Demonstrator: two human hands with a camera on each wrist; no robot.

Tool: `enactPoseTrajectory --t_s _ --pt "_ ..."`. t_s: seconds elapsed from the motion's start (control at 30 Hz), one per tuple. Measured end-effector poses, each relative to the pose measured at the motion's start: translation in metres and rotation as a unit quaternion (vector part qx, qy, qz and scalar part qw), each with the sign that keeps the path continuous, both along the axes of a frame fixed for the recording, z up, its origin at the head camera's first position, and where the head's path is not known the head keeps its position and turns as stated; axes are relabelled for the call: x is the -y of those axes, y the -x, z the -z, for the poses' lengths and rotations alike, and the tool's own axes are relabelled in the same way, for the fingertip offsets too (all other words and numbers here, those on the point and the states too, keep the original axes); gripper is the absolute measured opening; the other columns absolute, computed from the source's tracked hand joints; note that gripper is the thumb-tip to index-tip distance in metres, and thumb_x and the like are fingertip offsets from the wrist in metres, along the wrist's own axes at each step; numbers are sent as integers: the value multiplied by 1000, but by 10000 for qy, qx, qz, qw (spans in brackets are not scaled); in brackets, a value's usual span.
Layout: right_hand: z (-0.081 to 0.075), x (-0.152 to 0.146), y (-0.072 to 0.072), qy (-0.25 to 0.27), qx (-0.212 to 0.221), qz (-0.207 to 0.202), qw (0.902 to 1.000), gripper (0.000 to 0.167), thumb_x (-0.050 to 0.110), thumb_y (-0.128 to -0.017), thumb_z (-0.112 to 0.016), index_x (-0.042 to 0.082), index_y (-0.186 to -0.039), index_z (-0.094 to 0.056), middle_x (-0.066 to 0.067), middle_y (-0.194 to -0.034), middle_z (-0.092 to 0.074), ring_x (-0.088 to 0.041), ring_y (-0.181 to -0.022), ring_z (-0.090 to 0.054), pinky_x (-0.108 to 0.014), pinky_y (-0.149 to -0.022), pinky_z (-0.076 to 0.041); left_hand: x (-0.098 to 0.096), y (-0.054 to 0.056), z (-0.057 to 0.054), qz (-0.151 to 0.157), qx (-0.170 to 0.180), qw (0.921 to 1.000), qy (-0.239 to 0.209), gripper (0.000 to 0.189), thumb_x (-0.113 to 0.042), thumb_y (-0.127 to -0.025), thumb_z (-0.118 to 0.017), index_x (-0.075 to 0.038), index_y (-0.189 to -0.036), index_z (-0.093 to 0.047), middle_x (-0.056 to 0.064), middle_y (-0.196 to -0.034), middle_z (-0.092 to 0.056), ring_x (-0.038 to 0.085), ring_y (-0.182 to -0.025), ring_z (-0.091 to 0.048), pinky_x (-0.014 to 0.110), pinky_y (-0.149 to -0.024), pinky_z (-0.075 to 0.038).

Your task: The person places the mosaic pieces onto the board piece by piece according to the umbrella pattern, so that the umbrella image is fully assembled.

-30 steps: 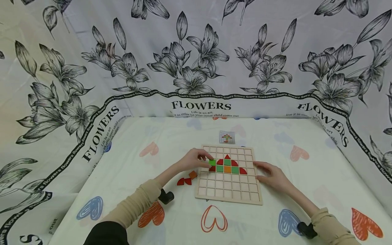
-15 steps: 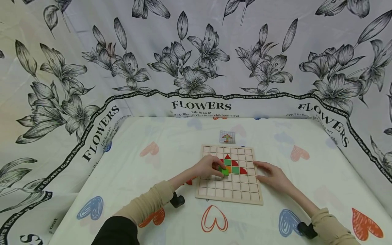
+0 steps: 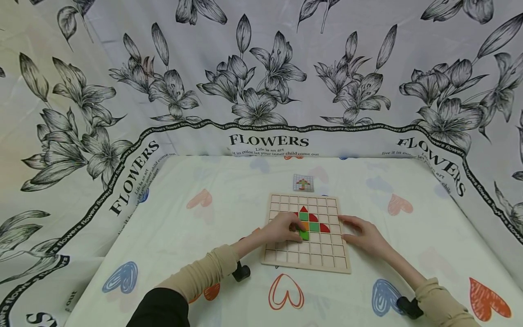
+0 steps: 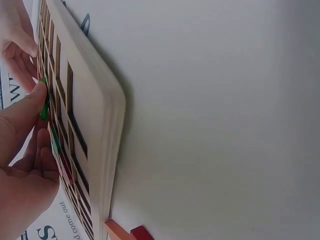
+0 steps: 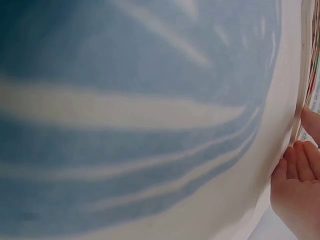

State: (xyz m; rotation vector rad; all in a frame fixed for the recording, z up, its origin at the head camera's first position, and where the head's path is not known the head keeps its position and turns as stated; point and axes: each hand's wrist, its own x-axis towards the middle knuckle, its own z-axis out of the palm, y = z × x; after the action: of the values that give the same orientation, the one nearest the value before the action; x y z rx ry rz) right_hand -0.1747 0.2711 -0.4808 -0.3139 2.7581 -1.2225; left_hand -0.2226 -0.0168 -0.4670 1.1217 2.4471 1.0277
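Note:
A light wooden grid board (image 3: 327, 262) lies on the table, with red, green and orange tiles set in its cells. My left hand (image 3: 282, 228) reaches over it from the left and pinches a bright green square tile (image 3: 304, 235) between thumb and fingers. That tile sits at the cell just below the orange tile (image 3: 305, 225). In the left wrist view the green tile (image 4: 44, 100) stands edge-on at the thumb tip. My right hand (image 3: 363, 232) rests against the board's right edge, thumb and fingers apart. The left hand covers the left part of the pattern.
Beyond the board lies a small picture card (image 3: 303, 183) with a coloured pattern on a grid. A loose orange block (image 4: 117, 230) and a red one (image 4: 142, 233) lie beside the board, mostly hidden by my left forearm in the head view. A floral cloth hangs behind.
My left hand has carried the green tile from the pattern's left side rightward and toward me, down to the cell under the orange tile. The right hand has stayed at the board's edge.

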Motion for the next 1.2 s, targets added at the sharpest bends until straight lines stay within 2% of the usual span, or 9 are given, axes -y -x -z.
enactPoseTrajectory --t_s 0.27,0.6,0.87,1.03,1.2 --pt "1 0 0 -1 -53 -13 10000 54 15 -85 -70 5 -135 -51 -19 -138 -51 -39 -131 -43 -52 -104 -36 -1 -1 -1 30 -127 9998 175 23 -16 -78 -78 -8 -99 -72 4 -93 -66 13 -82 -55 13 -70 -41" --pt "0 0 1 22 -44 -25 10000 54 15 -86 -69 5 -135 -51 -20 -138 -51 -39 -130 -44 -51 -104 -37 0 -2 -3 170 -119 9996 205 21 -13 -81 -75 -6 -101 -72 6 -96 -66 16 -87 -58 20 -76 -47" --pt "-1 0 0 60 -13 -24 10000 55 14 -86 -69 4 -136 -50 -20 -139 -50 -40 -131 -43 -50 -103 -37 0 -2 -3 202 -248 9991 276 21 -13 -81 -75 -7 -100 -72 4 -96 -66 14 -88 -56 17 -75 -44" --pt "0 1 0 48 66 -2 10000 55 16 -86 -69 5 -136 -50 -20 -139 -49 -40 -131 -43 -51 -104 -37 2 -1 -4 213 -116 9994 240 20 -14 -82 -74 -7 -100 -71 4 -96 -66 15 -87 -56 17 -75 -44" --pt "0 1 0 30 69 10 10000 55 16 -86 -69 6 -136 -50 -19 -139 -50 -39 -131 -43 -51 -104 -37 12 5 -7 139 175 9997 42 21 -14 -83 -73 -8 -103 -72 6 -95 -65 14 -80 -53 17 -70 -42"
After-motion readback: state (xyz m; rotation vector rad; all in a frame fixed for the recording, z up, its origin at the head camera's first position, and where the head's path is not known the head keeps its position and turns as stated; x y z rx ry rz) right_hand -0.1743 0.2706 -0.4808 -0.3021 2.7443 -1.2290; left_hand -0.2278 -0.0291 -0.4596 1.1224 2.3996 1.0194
